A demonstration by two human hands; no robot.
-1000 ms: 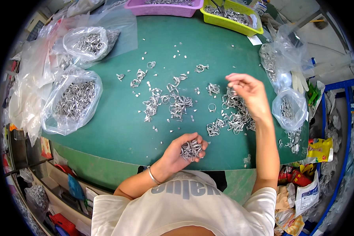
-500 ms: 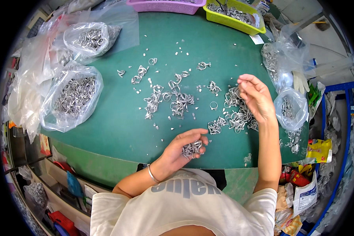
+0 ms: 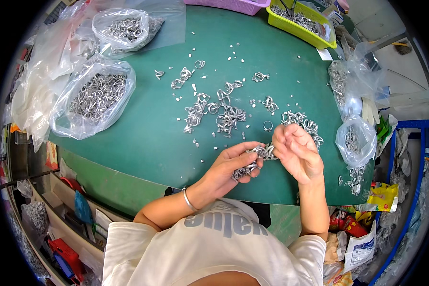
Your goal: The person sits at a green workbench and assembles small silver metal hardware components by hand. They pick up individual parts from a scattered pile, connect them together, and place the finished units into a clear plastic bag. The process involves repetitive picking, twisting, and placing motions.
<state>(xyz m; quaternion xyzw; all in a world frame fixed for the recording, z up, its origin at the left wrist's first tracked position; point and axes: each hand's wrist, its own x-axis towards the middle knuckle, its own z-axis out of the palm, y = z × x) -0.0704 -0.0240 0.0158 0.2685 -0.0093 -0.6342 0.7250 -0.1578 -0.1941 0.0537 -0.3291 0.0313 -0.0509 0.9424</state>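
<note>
Small metal ring parts (image 3: 245, 169) are gathered in a bunch in the cupped left hand (image 3: 231, 166), whose fingers are curled loosely around them near the front edge of the green table (image 3: 143, 138). One more metal ring piece (image 3: 268, 151) is pinched between the fingertips of the two hands, where they meet just above the bunch. The right hand (image 3: 298, 152) is closed into a half fist, with its thumb and forefinger tips pressed on that piece (how much of it is gripped cannot be told, since the fingers cover it).

Several containers are set around the table. A large clear plastic bag (image 3: 93, 97) at the left is seen lying open and filled with the same kind of silvery rings. A second clear bag (image 3: 124, 28) behind it is also filled with them. A yellow tray (image 3: 304, 25) at the far right edge is loaded with metal parts, and a pink tray (image 3: 233, 5) is seen beside it, its contents cut off by the frame. Two smaller clear bags (image 3: 355, 138) at the right side hold smaller amounts of rings.

Loose rings (image 3: 219, 112) are scattered over the middle of the table, well apart from the left hand, and a denser loose pile (image 3: 302, 123) is lying just beyond the right hand's knuckles. A thin bracelet (image 3: 189, 200) is worn on the left wrist.
</note>
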